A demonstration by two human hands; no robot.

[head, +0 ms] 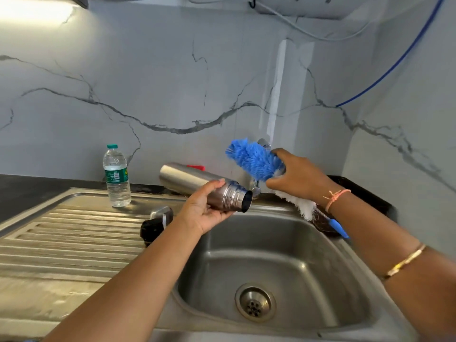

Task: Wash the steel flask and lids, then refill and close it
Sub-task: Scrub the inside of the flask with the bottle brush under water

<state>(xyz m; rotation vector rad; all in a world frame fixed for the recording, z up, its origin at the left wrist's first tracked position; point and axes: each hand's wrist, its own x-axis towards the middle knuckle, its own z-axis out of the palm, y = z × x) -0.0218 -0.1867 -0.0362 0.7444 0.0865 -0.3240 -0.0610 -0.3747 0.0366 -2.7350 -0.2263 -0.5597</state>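
The steel flask (187,181) lies sideways above the sink's back left rim, its open mouth pointing right. My left hand (206,208) grips it near the threaded neck. My right hand (296,176) holds a bottle brush (254,160) with blue and white bristles; the blue end points up left, just right of the flask's mouth, and its blue handle tip sticks out below my wrist. Two lids, one steel (162,214) and one black (151,229), rest on the drainboard beside my left forearm.
The steel sink (308,267) with a drain (255,303) is below my hands, the ribbed drainboard (74,240) to its left. A plastic water bottle (116,176) stands at the drainboard's back. The tap (264,144) is behind the brush. A dark tray (365,193) sits at the right.
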